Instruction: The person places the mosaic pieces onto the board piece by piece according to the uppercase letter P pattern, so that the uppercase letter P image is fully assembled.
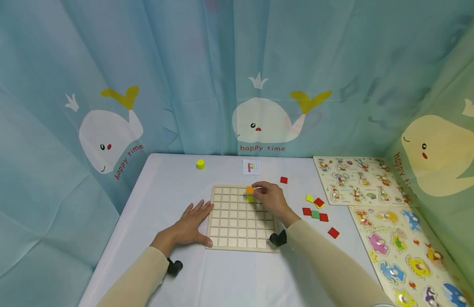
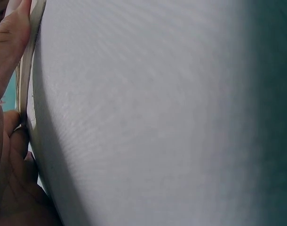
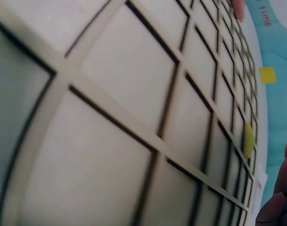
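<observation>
Right hand (image 1: 270, 199) grip pinches orange tile (image 1: 250, 189) at its fingertips, over the grid board (image 1: 225, 238) top row; yellow-green tile (image 1: 250, 198) seated just below it. Left hand (image 1: 190, 224) spread flat, bracing the board's left edge.

The grid board (image 1: 240, 217) is seen as pale, matt wood with dark-edged cells. The table (image 1: 221, 277) is covered in smooth, faintly woven white cloth; the whale-print curtain (image 1: 183, 85) looks thin and slightly glossy.
</observation>
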A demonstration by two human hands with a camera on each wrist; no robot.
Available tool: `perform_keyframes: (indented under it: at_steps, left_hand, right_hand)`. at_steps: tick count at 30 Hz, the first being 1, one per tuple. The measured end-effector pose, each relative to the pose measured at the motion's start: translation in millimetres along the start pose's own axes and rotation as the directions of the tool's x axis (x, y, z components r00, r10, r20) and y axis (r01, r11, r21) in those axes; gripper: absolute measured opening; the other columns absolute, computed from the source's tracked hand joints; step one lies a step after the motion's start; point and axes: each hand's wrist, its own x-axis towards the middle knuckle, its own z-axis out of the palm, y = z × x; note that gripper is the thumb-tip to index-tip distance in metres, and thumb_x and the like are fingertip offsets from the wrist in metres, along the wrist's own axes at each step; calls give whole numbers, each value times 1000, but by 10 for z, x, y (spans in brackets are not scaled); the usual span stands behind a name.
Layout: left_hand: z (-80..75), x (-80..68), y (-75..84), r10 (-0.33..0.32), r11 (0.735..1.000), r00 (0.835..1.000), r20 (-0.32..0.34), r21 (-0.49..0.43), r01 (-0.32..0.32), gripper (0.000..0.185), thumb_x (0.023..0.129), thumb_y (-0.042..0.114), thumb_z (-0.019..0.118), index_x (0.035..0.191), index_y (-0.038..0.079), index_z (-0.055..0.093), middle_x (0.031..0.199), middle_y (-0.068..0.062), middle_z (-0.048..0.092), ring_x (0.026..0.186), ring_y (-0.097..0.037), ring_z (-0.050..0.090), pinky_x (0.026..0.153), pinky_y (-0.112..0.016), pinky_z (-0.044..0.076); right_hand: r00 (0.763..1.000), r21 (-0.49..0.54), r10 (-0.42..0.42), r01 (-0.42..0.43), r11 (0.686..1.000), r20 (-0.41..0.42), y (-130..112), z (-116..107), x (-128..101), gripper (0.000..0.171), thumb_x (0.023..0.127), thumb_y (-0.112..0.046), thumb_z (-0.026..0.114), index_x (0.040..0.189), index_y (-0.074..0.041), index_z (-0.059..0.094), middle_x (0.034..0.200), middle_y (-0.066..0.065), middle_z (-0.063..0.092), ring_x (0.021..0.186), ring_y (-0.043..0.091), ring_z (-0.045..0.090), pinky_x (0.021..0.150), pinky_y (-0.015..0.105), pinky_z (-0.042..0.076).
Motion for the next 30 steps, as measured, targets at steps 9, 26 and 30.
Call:
perform_keyframes:
  at_steps: [9, 26, 30]
  left_hand:
    - [-5, -8, 15, -4, 1000, 1000, 4, -2, 4, 131, 66, 51, 96, 169, 13, 25, 177, -5, 21, 166, -26, 4, 135, -48, -6]
    - [13, 18, 1, -14, 1000, 1000, 1, 26, 14, 133, 66, 54, 96, 169, 13, 24, 177, -5, 19, 166, -25, 3, 136, -47, -5]
    - [12, 14, 3, -10, 1000, 1000, 0, 28, 10, 133, 66, 53, 96, 169, 13, 24, 177, -6, 18, 166, -26, 3, 136, -48, -5]
  right_hand:
    - [1000, -68, -11, 12, 998, 9, 72, 135, 41, 23, 98, -9, 72, 120, -8, 76, 102, 9, 76, 83, 18, 65, 68, 25, 54]
    - [999, -149, -26, 31, 988, 40, 65, 265, 24, 24, 95, -10, 77, 119, -8, 77, 101, 5, 75, 90, 18, 65, 82, 35, 58]
    - [999, -178, -14, 22, 984, 49, 68, 289, 33, 25, 94, -12, 80, 118, -8, 77, 104, 5, 75, 94, 20, 66, 90, 40, 59]
